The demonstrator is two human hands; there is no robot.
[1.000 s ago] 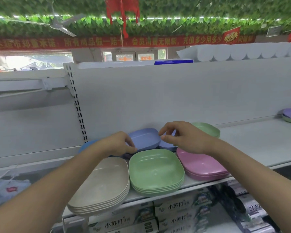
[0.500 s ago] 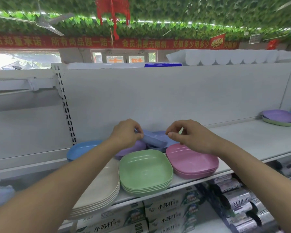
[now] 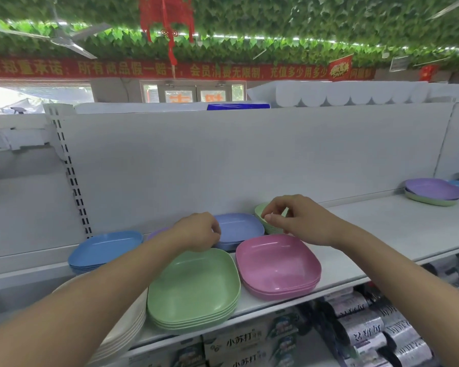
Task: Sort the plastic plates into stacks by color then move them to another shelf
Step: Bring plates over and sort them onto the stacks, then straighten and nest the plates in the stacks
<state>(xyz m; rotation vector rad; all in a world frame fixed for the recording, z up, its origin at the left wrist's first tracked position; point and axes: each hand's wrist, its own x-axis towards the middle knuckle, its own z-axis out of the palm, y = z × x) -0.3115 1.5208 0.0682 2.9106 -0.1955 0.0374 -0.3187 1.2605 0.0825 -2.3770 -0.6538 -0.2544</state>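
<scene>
The left hand (image 3: 196,231) has its fingers curled at the near-left rim of the periwinkle-blue plates (image 3: 237,229), and it seems to be pinching that edge, though the fingertips are hidden behind the knuckles. The right hand (image 3: 292,218) hangs just right of that stack with its fingers loosely bent, over the pale green plates (image 3: 270,226) at the far side; I cannot tell whether it holds anything.

Half a second ago a blue plate was tilted up between both hands; now it lies flat on top of its stack, so that plate looks freshly set down and squared.

Around it the shelf (image 3: 382,229) carries the sorted piles: blue plates (image 3: 106,250) at far left, a sliver of purple plate (image 3: 157,233) behind the left wrist, cream plates (image 3: 127,329) near left under the forearm, the big green stack (image 3: 194,287) near centre, the pink stack (image 3: 277,263) to its right. Well apart on the far right sits a purple-on-green pile (image 3: 432,190).

By the look of it, sorting here is nearly finished, and carrying the stacks off comes next.
</scene>
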